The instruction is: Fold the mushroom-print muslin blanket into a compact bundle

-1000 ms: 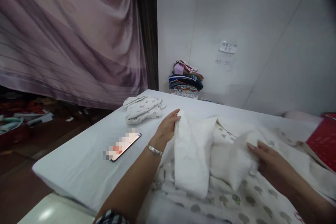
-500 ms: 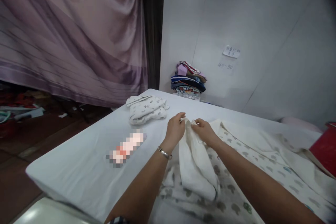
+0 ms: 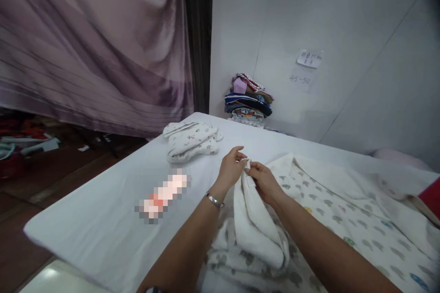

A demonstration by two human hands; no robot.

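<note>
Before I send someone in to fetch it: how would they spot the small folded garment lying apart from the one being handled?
On the white table, look toward its far left corner. The small folded garment lies alone there, white with tiny dark specks, unlike the colourful stack of clothes against the wall.

Premises appear to be a small garment-sorting workroom. Evidence: white-covered table (image 3: 103,201) bearing folded baby clothes (image 3: 191,140), stacked garments (image 3: 249,100) against a plain panelled wall, handwritten paper label (image 3: 309,58) taped above, purple curtain (image 3: 96,46) as partition.
</note>
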